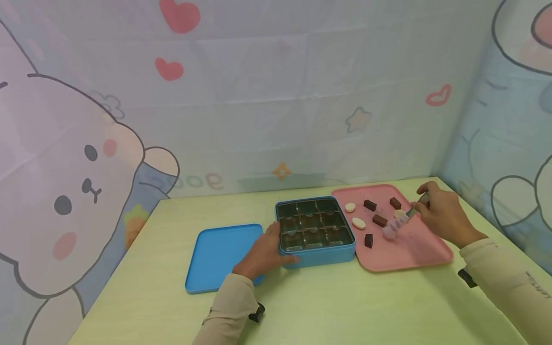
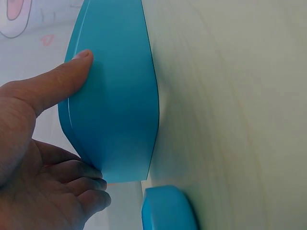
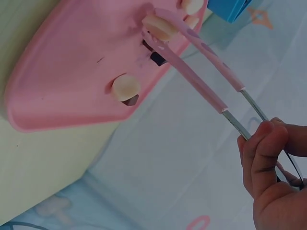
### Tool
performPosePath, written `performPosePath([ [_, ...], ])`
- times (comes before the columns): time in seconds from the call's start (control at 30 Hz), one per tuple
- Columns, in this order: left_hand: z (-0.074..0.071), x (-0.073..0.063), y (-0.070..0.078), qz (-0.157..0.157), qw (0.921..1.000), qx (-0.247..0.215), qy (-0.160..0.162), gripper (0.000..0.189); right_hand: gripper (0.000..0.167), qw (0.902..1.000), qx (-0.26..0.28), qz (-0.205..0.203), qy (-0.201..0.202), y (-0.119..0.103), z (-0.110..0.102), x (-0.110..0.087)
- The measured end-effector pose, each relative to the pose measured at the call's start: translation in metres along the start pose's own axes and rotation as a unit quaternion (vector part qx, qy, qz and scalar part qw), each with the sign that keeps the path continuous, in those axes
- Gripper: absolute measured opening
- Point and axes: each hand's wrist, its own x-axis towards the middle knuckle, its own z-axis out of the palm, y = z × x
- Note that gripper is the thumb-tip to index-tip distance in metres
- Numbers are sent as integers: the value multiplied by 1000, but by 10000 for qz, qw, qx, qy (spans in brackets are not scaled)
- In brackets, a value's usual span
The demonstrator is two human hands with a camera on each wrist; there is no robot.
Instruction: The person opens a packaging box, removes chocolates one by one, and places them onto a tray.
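My left hand [image 1: 264, 253] grips the near left corner of a blue box [image 1: 321, 258], thumb on its front wall and fingers along the left side. Inside the box is a dark insert divided into several square compartments. Over a pink tray [image 1: 407, 258], my right hand [image 1: 446, 214] holds metal tongs [image 1: 398, 224] with pink tips, pointing down at the tray. In the right wrist view the tips lie on either side of a pale oval piece [image 3: 160, 28]. Dark brown blocks [image 1: 379, 220] and other pale pieces [image 1: 359, 223] lie on the tray.
A blue lid [image 1: 224, 254] lies on the table left of the box, partly behind my left wrist. The tray stands close against the box's right side. A printed cloth [image 1: 280, 115] hangs behind the pale table [image 1: 327, 306] and along its sides.
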Motion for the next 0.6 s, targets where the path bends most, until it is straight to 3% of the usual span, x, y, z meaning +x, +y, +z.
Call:
performPosePath([
  [0.27, 0, 0, -1, -105, 9999, 34, -48, 112, 29, 9992, -7, 223, -321, -1, 2, -1],
  [0.6, -1, -1, 1, -28, 10000, 64, -23, 111, 36, 9989, -199, 51, -417, -6, 0, 2],
])
